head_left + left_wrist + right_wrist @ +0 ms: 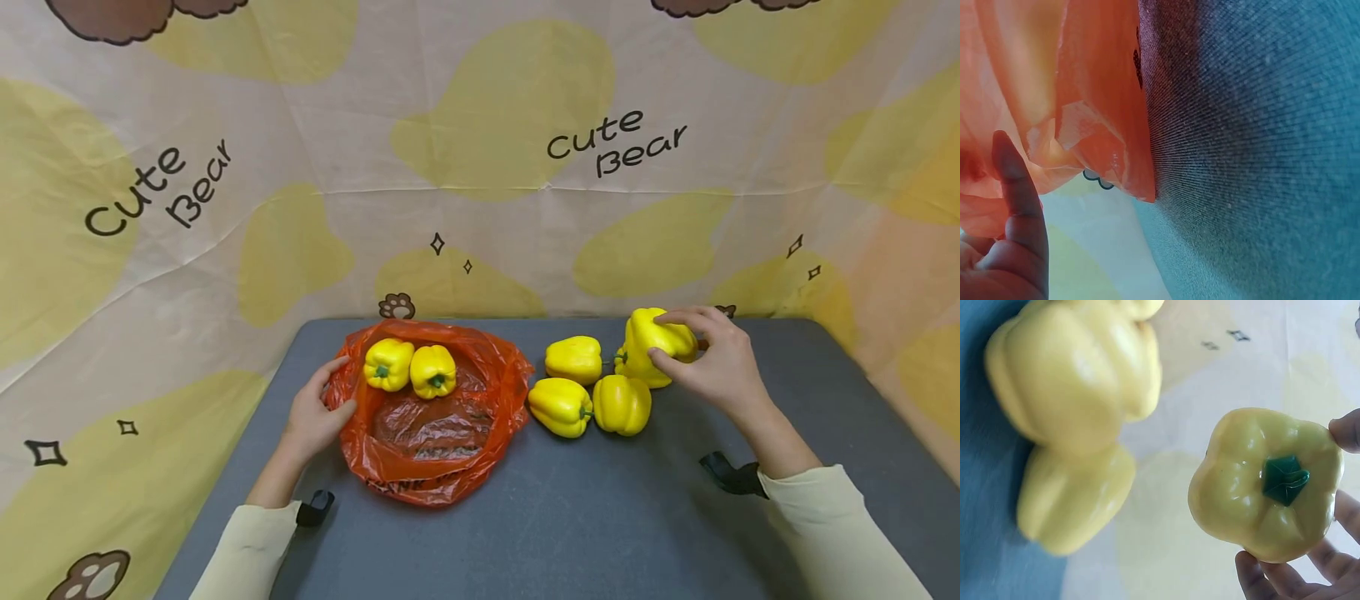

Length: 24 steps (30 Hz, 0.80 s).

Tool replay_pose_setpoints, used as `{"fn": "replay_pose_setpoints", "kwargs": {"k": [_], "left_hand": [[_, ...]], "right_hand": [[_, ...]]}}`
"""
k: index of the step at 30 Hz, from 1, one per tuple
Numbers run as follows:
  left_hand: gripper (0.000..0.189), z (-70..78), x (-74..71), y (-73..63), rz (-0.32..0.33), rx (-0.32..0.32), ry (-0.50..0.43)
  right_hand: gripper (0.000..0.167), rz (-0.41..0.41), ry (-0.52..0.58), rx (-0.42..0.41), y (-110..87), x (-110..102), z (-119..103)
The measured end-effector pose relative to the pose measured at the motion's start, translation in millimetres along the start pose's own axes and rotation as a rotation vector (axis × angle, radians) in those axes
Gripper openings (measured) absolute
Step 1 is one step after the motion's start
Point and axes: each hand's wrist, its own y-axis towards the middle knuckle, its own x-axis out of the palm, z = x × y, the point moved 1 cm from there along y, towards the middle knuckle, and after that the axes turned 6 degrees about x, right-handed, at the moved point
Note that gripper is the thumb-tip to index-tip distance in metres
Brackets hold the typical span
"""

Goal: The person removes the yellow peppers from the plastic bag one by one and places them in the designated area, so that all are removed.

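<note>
A red plastic bag [438, 492] lies with its mouth spread wide, black print on its front side. Inside, near the back, sit two yellow bell peppers [388, 364] with green stems. My left hand [315, 414] grips the bag's left rim; in the left wrist view a straight digit [1022, 206] lies along the orange-red film. At the right, my right hand [712, 358] holds a yellow bell pepper [1229, 494] between thumb and fingers, its green stem facing the right wrist camera. Several more yellow peppers [561, 407] are grouped on the table between bag and right hand.
The grey table [525, 533] ends at the back against a hanging cloth [480, 150] printed with yellow patches and "Cute Bear". Black straps [731, 475] circle both wrists below the cream sleeves. The nearest loose pepper lies close beside the bag's right edge.
</note>
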Motion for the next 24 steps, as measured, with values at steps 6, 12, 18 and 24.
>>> {"fn": "replay_pose_setpoints", "kwargs": {"k": [6, 12, 18, 24], "left_hand": [[0.063, 0.8, -0.1, 0.0, -0.004, -0.014, 0.008], [0.063, 1.5, -0.2, -0.6, -0.003, -0.018, 0.018], [0.063, 2.3, -0.8, -0.7, 0.003, -0.014, 0.018], [0.062, 3.3, -1.3, -1.3, 0.018, 0.006, 0.011]], "right_hand": [[0.038, -0.001, -0.046, 0.031, 1.1, -9, 20], [0.039, -0.01, -0.061, 0.079, 2.4, -13, 35], [0.041, -0.015, -0.064, 0.111, 5.6, -13, 51], [0.043, -0.023, -0.07, 0.127, 7.2, -14, 62]]}}
